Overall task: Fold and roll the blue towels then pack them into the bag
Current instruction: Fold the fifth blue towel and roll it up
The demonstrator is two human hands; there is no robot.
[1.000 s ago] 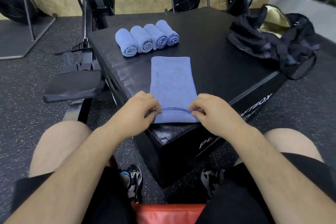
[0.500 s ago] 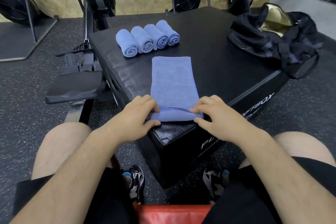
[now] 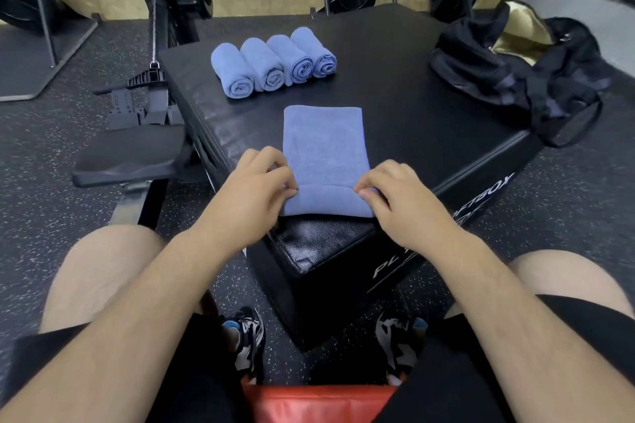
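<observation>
A folded blue towel (image 3: 324, 144) lies lengthwise on the near corner of the black soft box (image 3: 412, 106). Its near end is turned over into a short roll (image 3: 326, 203). My left hand (image 3: 256, 185) pinches the roll's left end and my right hand (image 3: 395, 196) pinches its right end, fingers curled over the fabric. Several rolled blue towels (image 3: 271, 63) lie side by side at the back left of the box. The black bag (image 3: 515, 65) sits open on the box's right corner, its gold lining showing.
A rowing machine seat (image 3: 127, 158) and rail stand just left of the box. Black flywheel machines line the wooden back wall. My knees and shoes flank the box's near corner on the speckled rubber floor, with a red surface (image 3: 319, 402) under me.
The towel's near hem has been turned over away from me and rolled forward a little; both hands have moved slightly forward with it.
</observation>
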